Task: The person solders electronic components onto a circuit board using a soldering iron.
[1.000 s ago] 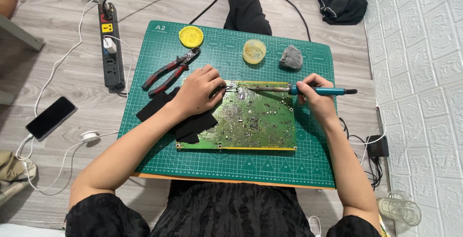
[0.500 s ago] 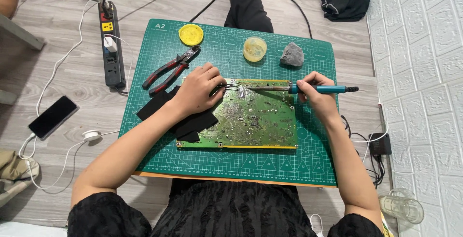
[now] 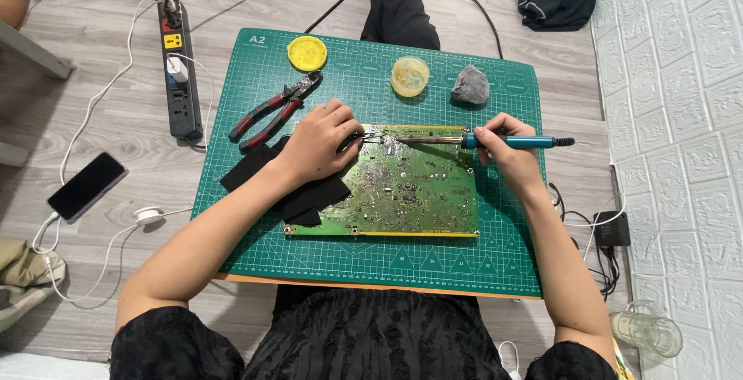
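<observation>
A green circuit board [image 3: 410, 186] lies flat on a green cutting mat [image 3: 464, 256]. My left hand [image 3: 321, 142] rests on the board's upper left corner and pinches metal tweezers [image 3: 365, 138] whose tips point right. My right hand [image 3: 505, 145] holds a teal-handled soldering iron [image 3: 511, 142] like a pen. Its metal tip reaches left to the board's top edge, close to the tweezer tips. A black pad [image 3: 309, 194] lies under the board's left side and my left wrist.
Red-handled pliers [image 3: 271, 109], a yellow lid [image 3: 306, 53], a round tin of yellowish paste [image 3: 409, 76] and a grey lump [image 3: 470, 84] sit at the mat's far side. A black power strip [image 3: 179, 70] and a phone [image 3: 87, 186] lie on the floor at left. A glass jar [image 3: 646, 330] stands at lower right.
</observation>
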